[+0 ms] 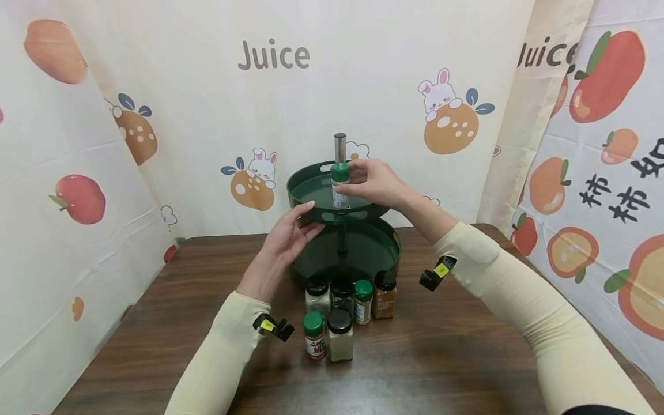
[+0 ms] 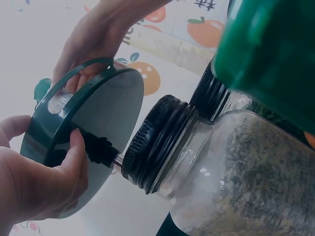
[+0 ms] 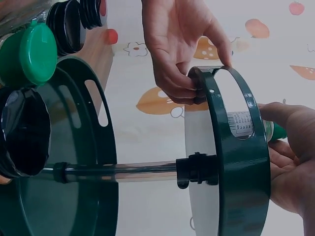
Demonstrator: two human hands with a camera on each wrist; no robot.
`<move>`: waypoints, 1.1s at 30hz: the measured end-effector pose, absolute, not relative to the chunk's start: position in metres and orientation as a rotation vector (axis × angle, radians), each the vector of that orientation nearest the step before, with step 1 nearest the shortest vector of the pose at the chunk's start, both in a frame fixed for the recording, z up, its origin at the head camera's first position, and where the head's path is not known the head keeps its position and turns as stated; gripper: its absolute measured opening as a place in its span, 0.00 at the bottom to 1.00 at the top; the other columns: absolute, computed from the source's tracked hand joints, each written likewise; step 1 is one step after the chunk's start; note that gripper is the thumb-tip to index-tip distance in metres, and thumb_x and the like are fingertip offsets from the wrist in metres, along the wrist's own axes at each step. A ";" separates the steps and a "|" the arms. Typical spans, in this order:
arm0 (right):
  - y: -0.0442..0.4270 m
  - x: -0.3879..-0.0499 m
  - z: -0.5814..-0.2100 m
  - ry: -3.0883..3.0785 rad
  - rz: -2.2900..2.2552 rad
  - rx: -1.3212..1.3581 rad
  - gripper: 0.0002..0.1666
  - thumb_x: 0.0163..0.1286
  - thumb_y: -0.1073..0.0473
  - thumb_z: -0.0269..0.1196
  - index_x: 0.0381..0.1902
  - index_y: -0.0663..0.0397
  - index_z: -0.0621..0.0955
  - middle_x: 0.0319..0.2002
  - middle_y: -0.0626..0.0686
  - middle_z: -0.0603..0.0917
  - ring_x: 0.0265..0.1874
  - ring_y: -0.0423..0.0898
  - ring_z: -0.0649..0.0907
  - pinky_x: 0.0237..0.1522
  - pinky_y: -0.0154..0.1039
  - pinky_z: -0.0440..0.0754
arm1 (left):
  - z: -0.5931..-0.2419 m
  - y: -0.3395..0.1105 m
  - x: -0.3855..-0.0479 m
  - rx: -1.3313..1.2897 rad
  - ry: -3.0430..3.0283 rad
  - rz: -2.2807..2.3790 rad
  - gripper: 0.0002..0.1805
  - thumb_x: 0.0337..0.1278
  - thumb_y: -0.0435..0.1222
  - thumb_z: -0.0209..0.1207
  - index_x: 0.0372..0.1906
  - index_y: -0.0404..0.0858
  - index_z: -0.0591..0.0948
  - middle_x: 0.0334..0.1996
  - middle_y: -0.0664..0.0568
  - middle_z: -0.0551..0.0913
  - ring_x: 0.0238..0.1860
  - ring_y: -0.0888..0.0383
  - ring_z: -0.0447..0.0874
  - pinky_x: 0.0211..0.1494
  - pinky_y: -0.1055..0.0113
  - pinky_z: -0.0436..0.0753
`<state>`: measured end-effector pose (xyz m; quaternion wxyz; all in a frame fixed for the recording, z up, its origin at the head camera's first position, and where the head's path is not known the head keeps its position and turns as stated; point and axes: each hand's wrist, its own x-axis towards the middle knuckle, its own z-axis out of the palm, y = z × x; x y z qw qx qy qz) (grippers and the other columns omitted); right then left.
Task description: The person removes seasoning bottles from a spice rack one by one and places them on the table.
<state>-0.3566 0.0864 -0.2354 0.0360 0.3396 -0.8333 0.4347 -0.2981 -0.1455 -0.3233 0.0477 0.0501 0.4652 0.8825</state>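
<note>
A dark green two-tier round tray stands on the table, its upper tier (image 1: 311, 193) set on a metal post (image 1: 340, 147) above the lower tier (image 1: 321, 259). My left hand (image 1: 287, 237) grips the upper tier's rim at the front left, thumb on the edge and fingers underneath. In my right hand (image 1: 381, 181), a small spice jar (image 1: 340, 199) with a green cap is pinched between thumb and fingers. It is upright inside the upper tier, near the post. Through the handle slot, the right wrist view shows the jar's printed label (image 3: 241, 124); whether its base touches the tier is unclear.
Several spice jars stand on the wooden table (image 1: 425, 357) before the lower tier: a green-capped one (image 1: 314, 340) and a black-lidded one (image 1: 340, 340) in front, others, including an orange-brown one (image 1: 384, 300), behind. Printed curtains (image 1: 363, 69) hang around the table.
</note>
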 end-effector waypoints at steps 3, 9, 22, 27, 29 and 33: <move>0.086 -0.357 -0.236 -2.553 1.336 1.048 0.29 0.69 0.50 0.75 0.62 0.57 0.82 0.55 0.56 0.88 0.61 0.52 0.85 0.64 0.56 0.82 | -0.324 -0.145 -0.299 0.156 1.418 2.689 0.30 0.80 0.39 0.59 0.78 0.43 0.63 0.64 0.43 0.70 0.66 0.47 0.73 0.72 0.56 0.77; 0.087 -0.359 -0.236 -2.543 1.336 1.057 0.28 0.70 0.51 0.74 0.62 0.56 0.82 0.55 0.56 0.88 0.61 0.52 0.85 0.64 0.56 0.82 | -0.323 -0.145 -0.299 0.166 1.419 2.687 0.30 0.80 0.39 0.58 0.78 0.42 0.63 0.64 0.43 0.70 0.68 0.46 0.71 0.73 0.55 0.76; 0.087 -0.356 -0.230 -2.523 1.327 1.075 0.26 0.72 0.51 0.73 0.63 0.55 0.82 0.52 0.54 0.89 0.58 0.50 0.86 0.65 0.56 0.80 | -0.325 -0.146 -0.300 0.165 1.420 2.688 0.29 0.80 0.39 0.58 0.77 0.42 0.63 0.63 0.44 0.71 0.61 0.50 0.75 0.73 0.55 0.76; 0.088 -0.352 -0.224 -2.504 1.334 1.077 0.27 0.72 0.51 0.73 0.64 0.55 0.81 0.52 0.54 0.89 0.58 0.50 0.86 0.66 0.57 0.80 | -0.324 -0.146 -0.299 0.162 1.425 2.687 0.29 0.80 0.39 0.58 0.77 0.42 0.63 0.63 0.44 0.71 0.60 0.50 0.76 0.73 0.55 0.76; 0.090 -0.350 -0.222 -2.483 1.350 1.085 0.27 0.72 0.52 0.72 0.64 0.55 0.81 0.52 0.54 0.89 0.58 0.50 0.86 0.66 0.57 0.80 | -0.324 -0.146 -0.298 0.160 1.426 2.687 0.29 0.80 0.39 0.58 0.77 0.42 0.64 0.63 0.44 0.71 0.60 0.51 0.76 0.72 0.55 0.76; 0.092 -0.345 -0.216 -2.428 1.425 1.106 0.27 0.72 0.53 0.72 0.64 0.56 0.81 0.52 0.55 0.88 0.58 0.50 0.86 0.67 0.55 0.80 | -0.324 -0.145 -0.298 0.156 1.424 2.687 0.31 0.79 0.38 0.59 0.78 0.42 0.63 0.63 0.44 0.71 0.60 0.51 0.76 0.73 0.55 0.76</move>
